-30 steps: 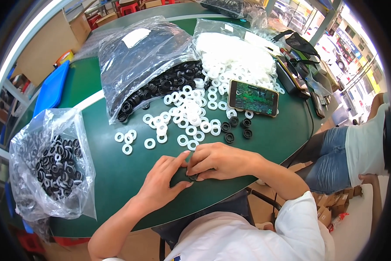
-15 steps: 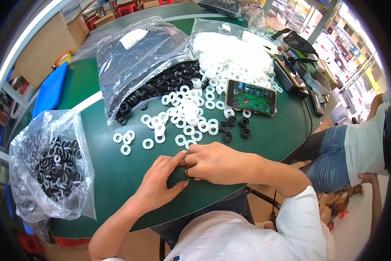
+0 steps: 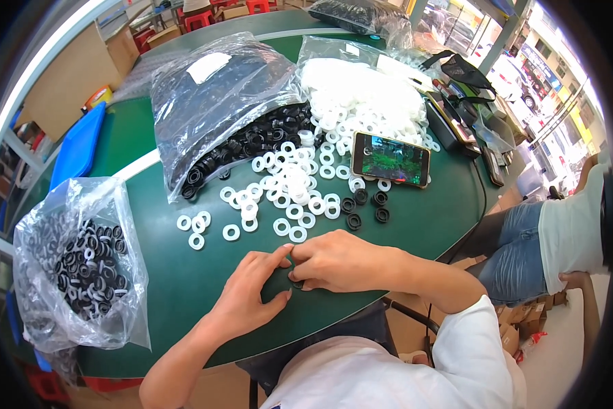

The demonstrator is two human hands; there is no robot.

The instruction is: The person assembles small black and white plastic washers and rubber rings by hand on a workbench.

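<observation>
At the near side of the green table, my right hand (image 3: 333,260) is closed with bent fingers over a black ring (image 3: 296,281), only partly visible under the fingertips. Beside it my left hand (image 3: 252,294) has thumb and fingers apart, with nothing seen between them. Its index fingertip meets the right hand's fingers. Just beyond the hands lie loose white rings (image 3: 281,227) and, to their right, several loose black rings (image 3: 353,221). A heap of white rings (image 3: 361,92) and a clear bag of black rings (image 3: 218,95) are farther back.
A clear plastic bag (image 3: 126,211) of black-and-white rings stands at left, below a blue tray (image 3: 78,146). A phone (image 3: 391,159) with a lit screen lies right of the white rings. A cable (image 3: 485,198) runs along the right edge; another person (image 3: 517,252) is at right.
My left thumb stays apart from its index finger. My right fingers have shifted slightly over the black ring, which now shows a little more. The rings on the table look unmoved.
</observation>
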